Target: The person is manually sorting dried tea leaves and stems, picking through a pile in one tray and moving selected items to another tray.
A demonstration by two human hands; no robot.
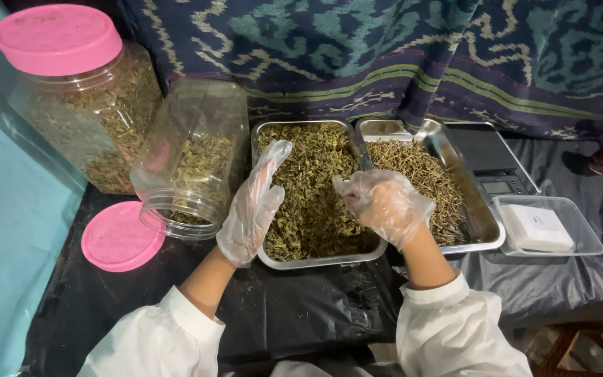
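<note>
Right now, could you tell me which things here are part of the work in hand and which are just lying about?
In use:
left hand
right hand
left tray of dried leaves
right tray of stems

Lying about:
tilted open jar
pink lid
closed jar
scale
clear box

Single head-worn view, looking steeply down, close over the table [315, 307] (no second view)

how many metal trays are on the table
2. The left metal tray holds green dried leaves, with both gloved hands over it. The right metal tray sits against it, holding thin dried stems, beside the scale. No others show.
</note>
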